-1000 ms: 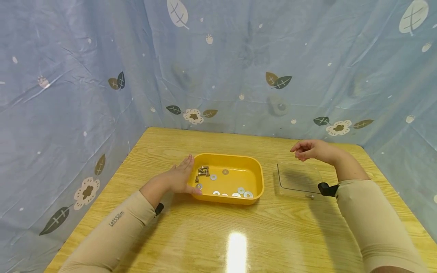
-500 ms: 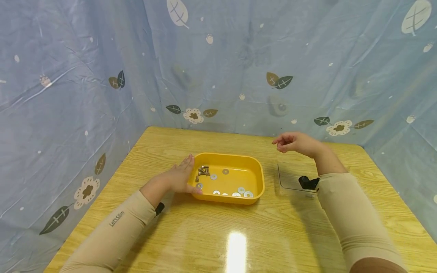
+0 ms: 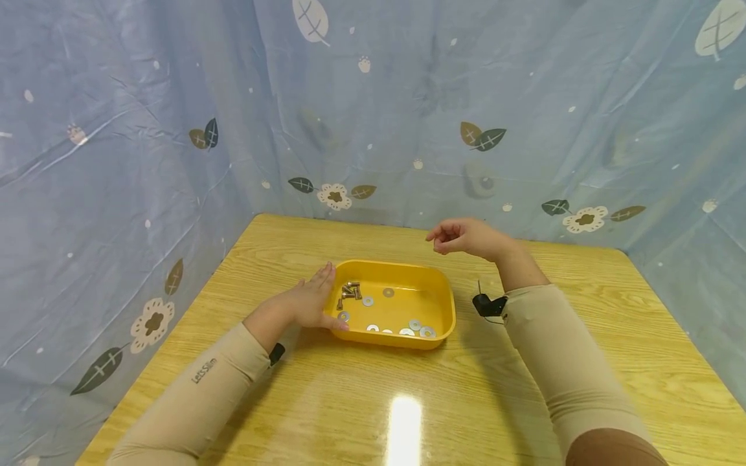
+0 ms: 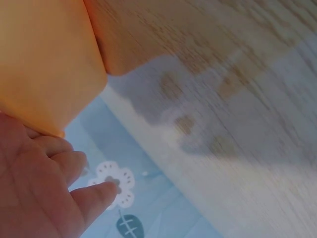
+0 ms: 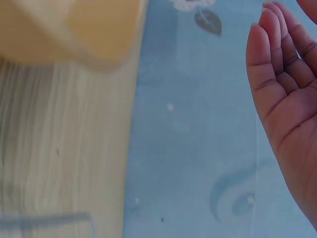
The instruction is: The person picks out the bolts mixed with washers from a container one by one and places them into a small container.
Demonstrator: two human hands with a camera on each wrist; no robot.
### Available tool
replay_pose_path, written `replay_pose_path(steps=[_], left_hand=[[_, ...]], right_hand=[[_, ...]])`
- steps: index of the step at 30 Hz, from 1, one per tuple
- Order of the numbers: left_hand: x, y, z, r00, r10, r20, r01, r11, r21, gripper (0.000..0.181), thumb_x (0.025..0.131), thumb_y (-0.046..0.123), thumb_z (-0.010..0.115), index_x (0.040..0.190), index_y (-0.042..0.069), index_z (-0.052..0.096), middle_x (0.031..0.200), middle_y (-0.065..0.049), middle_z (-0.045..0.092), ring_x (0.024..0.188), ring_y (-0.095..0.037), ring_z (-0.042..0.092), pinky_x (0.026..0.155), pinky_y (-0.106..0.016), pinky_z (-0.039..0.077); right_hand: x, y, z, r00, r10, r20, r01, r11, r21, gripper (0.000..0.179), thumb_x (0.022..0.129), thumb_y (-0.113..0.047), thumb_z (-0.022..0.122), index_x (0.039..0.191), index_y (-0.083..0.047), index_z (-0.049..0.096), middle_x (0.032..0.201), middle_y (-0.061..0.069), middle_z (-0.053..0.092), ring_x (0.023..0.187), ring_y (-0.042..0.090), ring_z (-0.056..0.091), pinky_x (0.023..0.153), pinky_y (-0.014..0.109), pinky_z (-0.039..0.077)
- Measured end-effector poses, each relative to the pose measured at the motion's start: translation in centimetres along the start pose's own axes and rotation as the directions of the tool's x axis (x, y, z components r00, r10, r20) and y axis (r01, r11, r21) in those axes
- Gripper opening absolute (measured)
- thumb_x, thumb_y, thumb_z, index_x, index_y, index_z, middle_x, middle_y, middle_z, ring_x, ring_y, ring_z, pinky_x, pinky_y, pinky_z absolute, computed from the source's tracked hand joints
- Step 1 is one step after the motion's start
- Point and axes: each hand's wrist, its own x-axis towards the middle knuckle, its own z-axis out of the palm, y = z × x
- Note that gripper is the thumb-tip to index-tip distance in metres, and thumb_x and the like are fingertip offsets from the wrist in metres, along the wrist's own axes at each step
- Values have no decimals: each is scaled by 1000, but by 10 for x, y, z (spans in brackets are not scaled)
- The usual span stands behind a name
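A yellow plastic tray (image 3: 402,309) lies on the table. My left hand (image 3: 304,305) rests against its left end, thumb along the near rim and fingers fairly straight up the side. Small metal screws (image 3: 348,296) are heaped inside at the left, and flat washers (image 3: 406,332) are scattered over the floor, several along the near wall. Above the table, behind and right of the tray, hovers my right hand (image 3: 471,239) with loosely bent fingers and nothing seen in them. The right wrist view shows its palm (image 5: 297,114) bare.
A clear plastic box (image 5: 49,218) stands right of the tray, mostly hidden in the head view by my right forearm. Behind the wooden table (image 3: 361,401) and at its sides hangs a blue patterned curtain (image 3: 402,116).
My right hand has moved left from above the clear box toward the tray's far right corner. The left hand and the tray have stayed in place.
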Motion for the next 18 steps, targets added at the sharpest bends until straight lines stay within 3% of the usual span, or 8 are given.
replay_pose_path(steps=[8, 18], left_hand=[[0, 2, 1, 1000, -2, 5, 2, 1000, -1, 122, 70, 73, 55, 144, -1, -8, 150, -17, -15, 139, -30, -6, 107, -56, 11], [-1, 2, 1, 1000, -2, -7, 2, 1000, -5, 123, 68, 74, 55, 144, -2, -6, 150, -18, -14, 139, -30, -5, 106, -56, 12]], right_hand=[[24, -7, 30, 998, -52, 42, 52, 999, 14, 23, 86, -13, 64, 106, -4, 62, 93, 14, 61, 86, 25, 55, 83, 36, 47], [51, -14, 66, 985, -126, 119, 123, 992, 33, 22, 88, -13, 62, 107, -2, 59, 94, 15, 60, 91, 37, 53, 84, 39, 46]])
